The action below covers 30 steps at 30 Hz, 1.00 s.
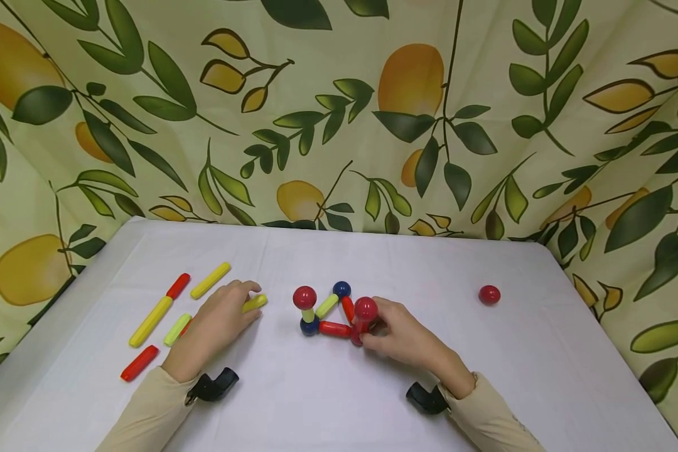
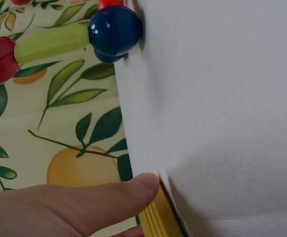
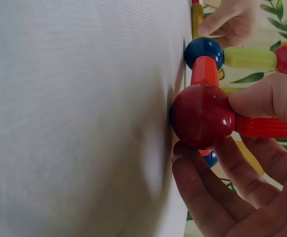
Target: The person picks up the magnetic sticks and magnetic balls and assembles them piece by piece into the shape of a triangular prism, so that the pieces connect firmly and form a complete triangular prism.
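Observation:
On the white table a triangle of rods and balls lies flat, with blue balls (image 1: 341, 289) at two corners and a red ball (image 3: 202, 116) at the near right one. Two uprights rise from its near corners: a light green rod (image 3: 250, 58) topped by a red ball (image 1: 304, 297), and a red rod (image 3: 266, 127) under another red ball (image 1: 366, 308). My right hand (image 1: 403, 333) holds the near right corner ball between thumb and fingers. To the left of the triangle, my left hand (image 1: 220, 320) pinches a yellow rod (image 2: 159, 217), partly hidden by the hand.
Left of the left hand lie a yellow rod (image 1: 210, 280), a long yellow rod (image 1: 150, 322) end to end with a red rod (image 1: 178, 286), a light green rod (image 1: 177, 329) and another red rod (image 1: 139, 363). A loose red ball (image 1: 489, 295) sits far right. Patterned cloth (image 1: 339, 125) hangs behind.

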{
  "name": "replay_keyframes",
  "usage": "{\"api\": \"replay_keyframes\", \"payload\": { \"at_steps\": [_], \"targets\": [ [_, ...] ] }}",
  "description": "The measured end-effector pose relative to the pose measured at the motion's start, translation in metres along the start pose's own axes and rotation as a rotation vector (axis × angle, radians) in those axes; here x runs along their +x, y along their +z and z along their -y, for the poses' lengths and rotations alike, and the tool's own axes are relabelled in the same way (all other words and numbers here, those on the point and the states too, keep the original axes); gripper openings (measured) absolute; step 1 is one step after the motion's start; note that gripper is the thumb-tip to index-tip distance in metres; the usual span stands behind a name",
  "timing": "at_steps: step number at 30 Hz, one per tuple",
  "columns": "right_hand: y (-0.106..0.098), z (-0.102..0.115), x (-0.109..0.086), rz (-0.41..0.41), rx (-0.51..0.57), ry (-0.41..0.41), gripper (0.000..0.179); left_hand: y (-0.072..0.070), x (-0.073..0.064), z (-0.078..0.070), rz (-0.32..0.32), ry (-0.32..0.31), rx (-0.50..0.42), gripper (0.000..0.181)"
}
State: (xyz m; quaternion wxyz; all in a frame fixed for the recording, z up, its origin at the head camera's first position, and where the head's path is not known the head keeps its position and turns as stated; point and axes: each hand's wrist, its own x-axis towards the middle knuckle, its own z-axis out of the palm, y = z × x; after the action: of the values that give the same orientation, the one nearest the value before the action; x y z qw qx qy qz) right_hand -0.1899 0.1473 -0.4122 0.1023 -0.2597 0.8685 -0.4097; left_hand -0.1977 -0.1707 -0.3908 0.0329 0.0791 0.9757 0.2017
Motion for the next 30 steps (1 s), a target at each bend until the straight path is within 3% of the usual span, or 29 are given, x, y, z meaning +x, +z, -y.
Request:
{"api": "replay_keyframes", "payload": {
  "at_steps": [6, 12, 16, 20, 24, 27, 30],
  "targets": [
    [0.000, 0.000, 0.000, 0.002, 0.000, 0.011, 0.025, 0.001, 0.003, 0.002, 0.057, -0.026, -0.095, 0.032],
    [0.000, -0.002, 0.000, 0.002, 0.008, 0.011, 0.027, -0.005, 0.001, -0.001, 0.087, 0.097, -0.252, 0.033],
    [0.000, -0.003, 0.000, 0.008, 0.009, 0.004, 0.026, -0.015, -0.004, -0.006, 0.133, 0.147, -0.316, 0.027],
    [0.000, -0.003, 0.000, 0.011, 0.008, -0.002, 0.025, -0.028, -0.011, -0.009, 0.232, 0.178, -0.400, 0.024],
    [-0.001, -0.003, 0.000, 0.011, 0.006, -0.004, 0.025, -0.035, -0.017, -0.014, 0.379, 0.230, -0.508, 0.027],
    [-0.001, -0.003, 0.000, 0.011, 0.007, -0.005, 0.025, -0.034, -0.023, -0.025, 0.456, 0.253, -0.585, 0.030],
    [-0.001, -0.003, 0.000, 0.011, 0.007, -0.004, 0.025, -0.027, -0.028, -0.039, 0.485, 0.272, -0.659, 0.030]
  ]
}}
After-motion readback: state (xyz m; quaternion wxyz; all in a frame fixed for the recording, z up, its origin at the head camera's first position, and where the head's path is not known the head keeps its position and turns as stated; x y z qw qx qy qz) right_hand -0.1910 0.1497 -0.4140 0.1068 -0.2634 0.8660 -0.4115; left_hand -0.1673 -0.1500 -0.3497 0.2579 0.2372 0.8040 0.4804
